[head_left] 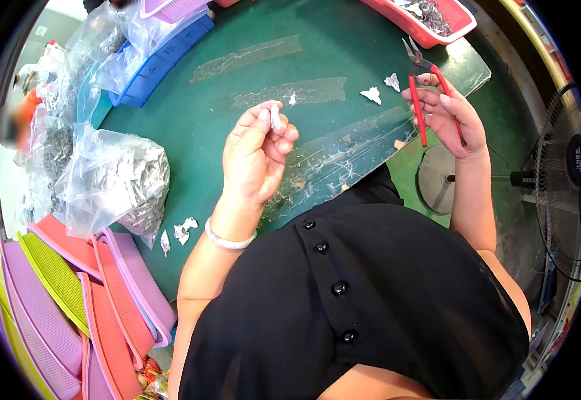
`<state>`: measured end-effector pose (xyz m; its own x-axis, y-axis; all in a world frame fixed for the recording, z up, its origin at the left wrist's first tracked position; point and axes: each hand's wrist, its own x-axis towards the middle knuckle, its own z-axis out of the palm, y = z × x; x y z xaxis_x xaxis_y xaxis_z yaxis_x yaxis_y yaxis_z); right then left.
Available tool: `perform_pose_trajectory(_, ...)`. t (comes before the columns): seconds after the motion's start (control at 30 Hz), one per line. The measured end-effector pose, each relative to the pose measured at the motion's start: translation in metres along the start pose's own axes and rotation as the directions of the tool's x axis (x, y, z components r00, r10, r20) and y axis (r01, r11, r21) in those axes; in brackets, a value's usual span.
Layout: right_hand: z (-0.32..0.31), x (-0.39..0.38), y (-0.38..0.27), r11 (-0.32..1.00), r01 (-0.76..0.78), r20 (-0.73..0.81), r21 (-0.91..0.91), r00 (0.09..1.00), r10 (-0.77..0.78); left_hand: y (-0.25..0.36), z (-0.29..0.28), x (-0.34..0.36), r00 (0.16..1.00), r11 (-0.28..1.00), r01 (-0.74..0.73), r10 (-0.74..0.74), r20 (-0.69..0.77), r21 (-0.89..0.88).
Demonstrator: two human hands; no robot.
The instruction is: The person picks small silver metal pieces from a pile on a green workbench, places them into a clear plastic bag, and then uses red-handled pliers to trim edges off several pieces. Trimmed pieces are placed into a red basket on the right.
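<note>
Between thumb and fingers, my left hand [258, 148] pinches a small silvery-white piece [276, 117], held up above the green table. My right hand [452, 119] holds red-handled pliers [418, 100], their jaws apart and pointing away from me. Two similar pale metal pieces, one a flat winged shape [372, 95] and one a smaller piece [392, 82], lie on the table to the left of the pliers. More silvery pieces [185, 231] rest by my left forearm, beside a clear plastic bag [120, 180] full of such pieces.
Strips of clear tape [290, 93] cover parts of the green table [197, 133]. A red basket [460, 30] of metal parts stands at the far right, a blue bin [160, 63] at the far left. Stacked coloured baskets [44, 313] sit at the near left; a fan [564, 173] stands right.
</note>
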<state>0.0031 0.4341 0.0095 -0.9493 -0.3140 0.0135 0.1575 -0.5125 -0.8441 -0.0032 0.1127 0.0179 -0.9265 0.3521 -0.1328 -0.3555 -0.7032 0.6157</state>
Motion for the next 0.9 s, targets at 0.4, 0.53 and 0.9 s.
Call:
perform_pose_trajectory(0.4,0.046,0.011,0.038,0.988,-0.106,0.102,0.113,0.990,0.094,-0.008,0.005,0.002,0.935,0.853,-0.181,0.303,-0.184,0.489)
perform_pose_trajectory(0.53,0.047,0.010,0.039,0.987,-0.122,0.133,0.106,0.985,0.108,-0.006,0.002,0.004,0.924,0.843,-0.209,0.336,-0.183,0.495)
perform_pose_trajectory(0.9,0.048,0.009,0.040,0.992,-0.109,0.131,0.065,0.986,0.099,-0.001,-0.001,0.007,0.911,0.817,-0.265,0.386,-0.144,0.513)
